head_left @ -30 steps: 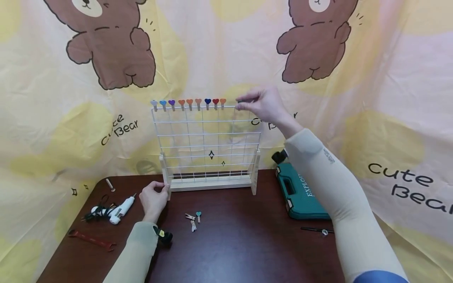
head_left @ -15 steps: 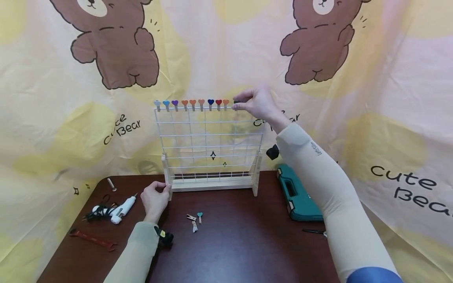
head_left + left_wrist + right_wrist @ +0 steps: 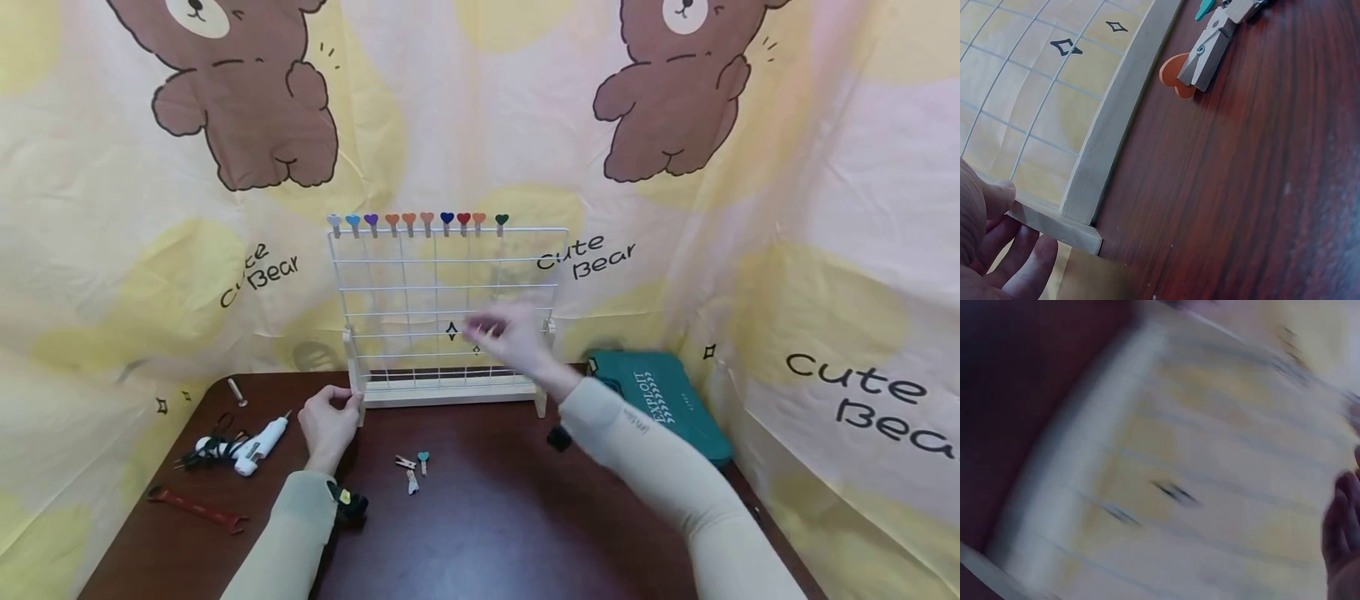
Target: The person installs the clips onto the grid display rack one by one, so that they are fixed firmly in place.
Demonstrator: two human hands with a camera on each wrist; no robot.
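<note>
A white wire grid rack (image 3: pixel 405 287) stands upright in a pale wooden base (image 3: pixel 450 395). Along its top wire sits a row of heart-topped clothespins, the rightmost a dark green clothespin (image 3: pixel 502 222). My left hand (image 3: pixel 327 423) holds the left end of the base; in the left wrist view the thumb and fingers lie on either side of the wooden end piece (image 3: pixel 1054 226). My right hand (image 3: pixel 513 342), blurred, is in front of the grid, below the green clothespin, with nothing seen in it. Three clothespins lie on the table, one teal-topped (image 3: pixel 423 462), another orange-topped (image 3: pixel 1174 74).
On the table's left are a white glue gun (image 3: pixel 258 447), a red wrench (image 3: pixel 197 508) and a small white bolt-like piece (image 3: pixel 237 392). A green tool case (image 3: pixel 667 400) lies at the right, partly behind the right arm. A bear-print curtain (image 3: pixel 465 100) hangs behind.
My right hand has let go of the dark green clothespin, which stays on the top wire, and has come down in front of the grid. The left hand keeps its hold.
</note>
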